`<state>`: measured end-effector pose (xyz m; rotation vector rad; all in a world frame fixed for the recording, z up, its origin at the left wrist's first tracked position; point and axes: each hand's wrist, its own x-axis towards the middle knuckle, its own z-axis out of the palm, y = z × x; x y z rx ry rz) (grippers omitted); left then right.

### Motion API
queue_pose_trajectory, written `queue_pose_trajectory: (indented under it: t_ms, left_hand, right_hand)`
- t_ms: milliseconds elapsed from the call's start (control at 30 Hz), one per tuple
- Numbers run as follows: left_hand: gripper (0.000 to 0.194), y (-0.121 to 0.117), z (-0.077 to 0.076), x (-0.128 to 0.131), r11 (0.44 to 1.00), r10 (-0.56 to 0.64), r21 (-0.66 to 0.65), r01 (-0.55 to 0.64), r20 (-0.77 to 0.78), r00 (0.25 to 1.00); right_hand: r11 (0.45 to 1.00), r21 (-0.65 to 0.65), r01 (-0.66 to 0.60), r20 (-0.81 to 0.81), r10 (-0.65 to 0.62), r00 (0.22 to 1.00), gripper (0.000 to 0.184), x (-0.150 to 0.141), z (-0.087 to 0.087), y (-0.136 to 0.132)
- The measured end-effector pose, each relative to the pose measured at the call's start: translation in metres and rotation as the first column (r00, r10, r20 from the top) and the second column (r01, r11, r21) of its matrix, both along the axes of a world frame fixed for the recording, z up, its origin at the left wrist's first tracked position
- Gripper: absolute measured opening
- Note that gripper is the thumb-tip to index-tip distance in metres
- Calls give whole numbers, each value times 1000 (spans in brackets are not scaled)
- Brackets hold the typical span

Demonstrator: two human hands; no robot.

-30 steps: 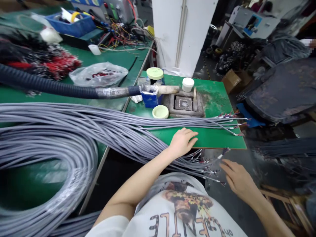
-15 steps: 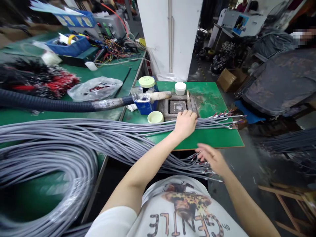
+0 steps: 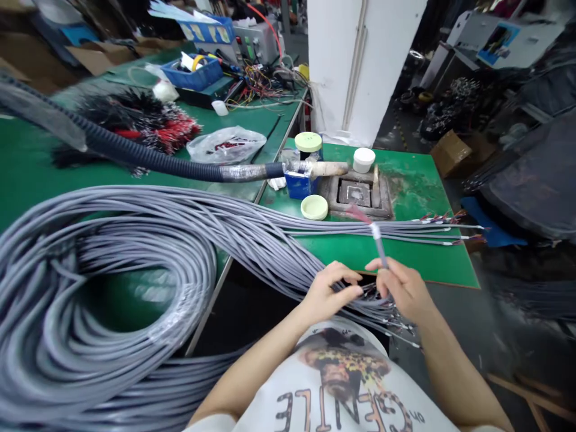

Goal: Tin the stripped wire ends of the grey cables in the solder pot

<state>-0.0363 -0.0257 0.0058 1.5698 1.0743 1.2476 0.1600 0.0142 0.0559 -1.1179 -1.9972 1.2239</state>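
My right hand (image 3: 406, 289) pinches a grey cable (image 3: 380, 251) between thumb and fingers just below its end. That end points up and away, with a white band (image 3: 375, 230) and blurred reddish wires (image 3: 359, 213) fanning out. Facing it, my left hand (image 3: 329, 290) has thumb and fingers apart with nothing visible between them. Beneath both hands, a bundle of grey cables (image 3: 270, 264) hangs over the near table edge, its stripped ends (image 3: 398, 318) partly hidden by my hands. Other grey cables (image 3: 405, 228) lie across the green board (image 3: 432, 258), in front of a square metal pot (image 3: 355, 193).
A large cable coil (image 3: 180, 318) fills the left table. A ribbed hose (image 3: 180, 165) reaches over to a blue box (image 3: 300, 185). A pale green lid (image 3: 314, 207) and a white jar (image 3: 363, 159) stand around the pot. Behind rises a white pillar (image 3: 333, 72).
My left hand has left the cables on the board and come back toward my body. My right hand has taken hold of a cable and raised its end. The view has shifted left.
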Motion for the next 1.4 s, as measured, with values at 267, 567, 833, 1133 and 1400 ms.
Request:
queue_pose_trajectory:
  t_ms: [267,567,833,1133,1400]
  left_hand:
    - [31,7,-2,-14,926,264,-376,-24,602,754]
    - [24,11,6,-2,941,163,-322,108,708,687]
    - [29,1,1,-8,911,-23,-279,303,701,713]
    - [16,-10,9,-32,913,404,-220,-342,391,827]
    - [17,-9,15,-28,870,479,-272,-411,270,835]
  right_hand:
    - [973,82,-216,254,189,949,26,-15,-13,-15]
    - [953,-113,-282,107,294,950,32,-12,-15,-19]
    - [814,-430,-390,-361,241,901,45,-37,-30,-18]
    - [990,15,-138,113,135,984,28,-60,-18,-20]
    - [968,210,-137,225,89,970,27,-63,-31,-24]
